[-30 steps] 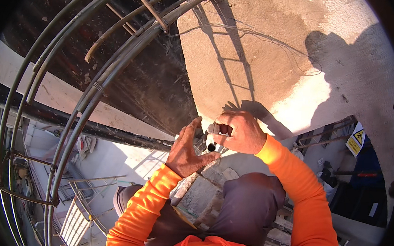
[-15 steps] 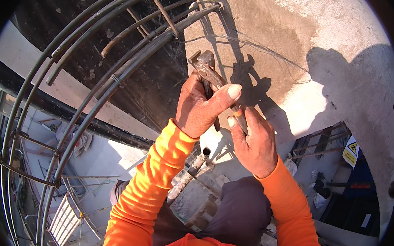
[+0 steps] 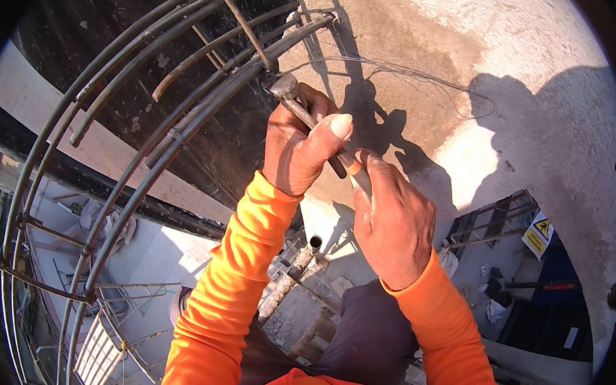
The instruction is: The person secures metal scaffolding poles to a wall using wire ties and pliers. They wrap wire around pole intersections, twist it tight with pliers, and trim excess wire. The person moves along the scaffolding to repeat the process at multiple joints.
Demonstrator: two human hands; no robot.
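Both my hands are closed around a pair of worn metal pincers, with an orange band on one handle. My left hand wraps round them just behind the jaws, its thumb lying along the upper handle. Lower down, my right hand grips the handle end. The jaws are close to the tied end of the curved rebar; whether they touch it I cannot tell. The second handle is mostly hidden behind my left hand.
Thin loose wire runs over the rough concrete surface ahead. Curved bars arc down the left side. Below are an open pipe end, a white grid panel and a yellow warning sign by an opening.
Both hands have moved slightly left with the pincers, bringing the jaws nearer the rebar. The right hand has turned, its back now facing up more. The jaws, visibly apart before, show less clearly.
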